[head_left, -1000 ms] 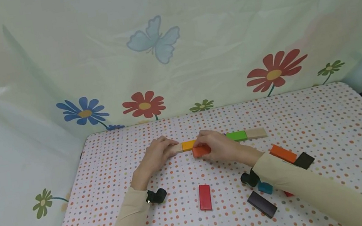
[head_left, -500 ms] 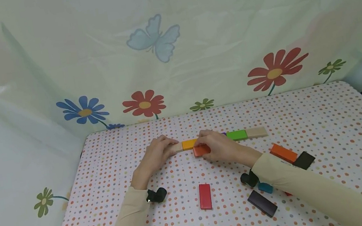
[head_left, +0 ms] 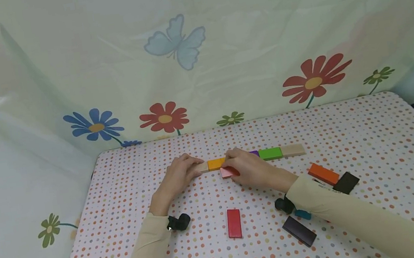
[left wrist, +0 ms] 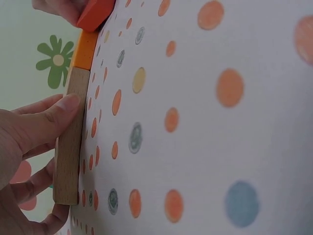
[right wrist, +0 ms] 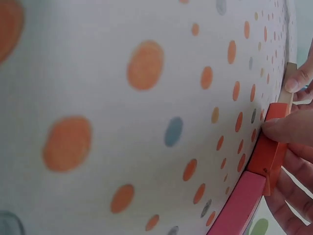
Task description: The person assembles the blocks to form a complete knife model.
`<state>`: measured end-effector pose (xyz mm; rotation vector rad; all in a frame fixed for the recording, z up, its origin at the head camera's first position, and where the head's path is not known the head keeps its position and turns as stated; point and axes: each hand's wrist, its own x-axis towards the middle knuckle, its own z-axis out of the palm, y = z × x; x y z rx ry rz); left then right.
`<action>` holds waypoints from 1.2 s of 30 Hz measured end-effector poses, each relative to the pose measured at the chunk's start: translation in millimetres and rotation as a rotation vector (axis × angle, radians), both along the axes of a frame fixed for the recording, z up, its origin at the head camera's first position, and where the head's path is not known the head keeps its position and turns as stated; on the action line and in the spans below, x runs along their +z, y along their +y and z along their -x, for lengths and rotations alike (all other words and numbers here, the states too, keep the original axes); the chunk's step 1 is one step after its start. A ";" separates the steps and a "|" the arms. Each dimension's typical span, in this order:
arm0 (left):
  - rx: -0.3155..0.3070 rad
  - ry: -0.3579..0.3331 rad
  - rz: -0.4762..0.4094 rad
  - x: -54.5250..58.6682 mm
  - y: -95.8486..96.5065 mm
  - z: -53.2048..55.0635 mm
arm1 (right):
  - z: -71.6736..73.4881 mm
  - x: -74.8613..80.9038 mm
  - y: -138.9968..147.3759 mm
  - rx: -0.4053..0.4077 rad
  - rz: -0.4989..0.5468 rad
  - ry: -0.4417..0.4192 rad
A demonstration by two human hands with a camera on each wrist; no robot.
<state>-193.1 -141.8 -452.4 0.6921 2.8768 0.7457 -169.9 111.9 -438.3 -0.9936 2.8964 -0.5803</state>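
Observation:
In the head view my left hand [head_left: 178,174] is at the left end of a row of flat blocks. Its thumb and fingers grip a plain wooden block [left wrist: 68,152], seen lying along the table in the left wrist view. A yellow-orange block [head_left: 215,164] adjoins it. My right hand [head_left: 251,168] pinches an orange-red block [right wrist: 268,152] at the near side of the row, thumb on its face and fingers behind. A pink-red block [right wrist: 238,205] lies at its end in the right wrist view. Beyond the right hand, purple [head_left: 254,152], green [head_left: 270,154] and plain wooden [head_left: 293,150] blocks continue the row.
A red block [head_left: 234,223] lies on the dotted table between the forearms. Near the right sleeve are a dark block [head_left: 299,231], a blue block [head_left: 303,214], an orange block [head_left: 323,174] and a black block [head_left: 346,183]. A flowered curtain [head_left: 118,71] hangs behind.
The top of the orange-red block in my right hand now looks pale pink, as its angle has shifted slightly. My left hand has stayed put on the wooden block.

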 end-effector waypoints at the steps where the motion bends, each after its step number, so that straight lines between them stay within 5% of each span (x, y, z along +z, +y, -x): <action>1: 0.001 0.000 0.001 -0.3 -0.1 0.1 | -0.4 -0.4 0.0 0.002 -0.001 0.003; 22: 0.004 -0.010 -0.021 -1.9 -0.4 -1.0 | -7.6 -1.8 0.9 0.016 0.030 0.051; 36: 0.007 -0.008 -0.026 -1.8 -0.4 -1.9 | -14.2 16.5 38.8 -0.050 0.086 -0.046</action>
